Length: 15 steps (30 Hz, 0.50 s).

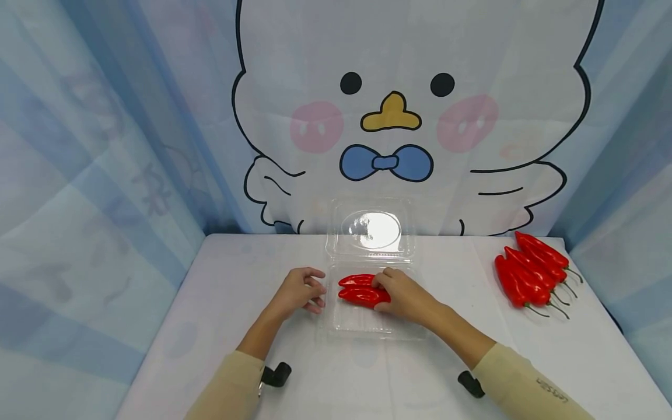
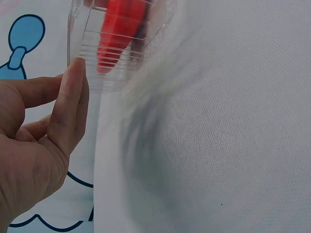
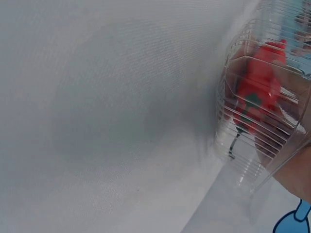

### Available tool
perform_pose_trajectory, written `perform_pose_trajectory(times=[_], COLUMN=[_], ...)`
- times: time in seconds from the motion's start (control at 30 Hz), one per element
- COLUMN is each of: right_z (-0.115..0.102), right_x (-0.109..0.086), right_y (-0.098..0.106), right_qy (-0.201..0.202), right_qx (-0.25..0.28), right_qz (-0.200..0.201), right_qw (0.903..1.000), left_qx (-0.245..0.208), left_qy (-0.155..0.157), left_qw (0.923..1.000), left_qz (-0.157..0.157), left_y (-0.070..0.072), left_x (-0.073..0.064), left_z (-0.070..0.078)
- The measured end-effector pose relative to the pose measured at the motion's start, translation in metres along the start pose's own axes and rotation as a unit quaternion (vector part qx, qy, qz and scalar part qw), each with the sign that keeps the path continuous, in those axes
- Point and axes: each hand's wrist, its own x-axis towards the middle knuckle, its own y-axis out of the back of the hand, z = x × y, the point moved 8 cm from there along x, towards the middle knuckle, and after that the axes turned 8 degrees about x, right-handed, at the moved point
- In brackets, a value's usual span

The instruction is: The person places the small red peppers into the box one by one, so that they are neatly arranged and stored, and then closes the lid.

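A clear plastic clamshell box [image 1: 375, 326] lies on the table with its lid [image 1: 346, 239] raised at the back. Two red chili peppers [image 1: 362, 280] lie side by side in its base, tips to the left. My right hand [image 1: 406, 297] reaches into the box and grips the nearer pepper [image 3: 257, 82] by its stem end; the ribbed wall partly blurs this in the right wrist view. Beside the box's left edge is my left hand [image 1: 300, 293], fingers loosely bent and holding nothing. One of its fingertips [image 2: 75, 70] is at the box wall, perhaps touching it.
Several more red peppers [image 1: 530, 274] with green stems lie in a slanted row at the table's back right. A printed cartoon curtain [image 1: 388, 204] hangs right behind the table [image 1: 210, 326], and curtains flank both sides.
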Motion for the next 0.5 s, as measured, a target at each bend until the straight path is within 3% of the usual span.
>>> perform_pose_trajectory(times=[0.5], right_z=[0.006], right_x=[-0.010], right_y=[0.028], right_qy=[-0.040], right_qx=[0.039], right_qz=[0.009], right_qw=[0.9984], left_qx=[0.001], left_qy=[-0.001], left_qw=[1.0000], left_qz=[0.000], left_y=[0.000], left_x=[-0.001], left_z=[0.001])
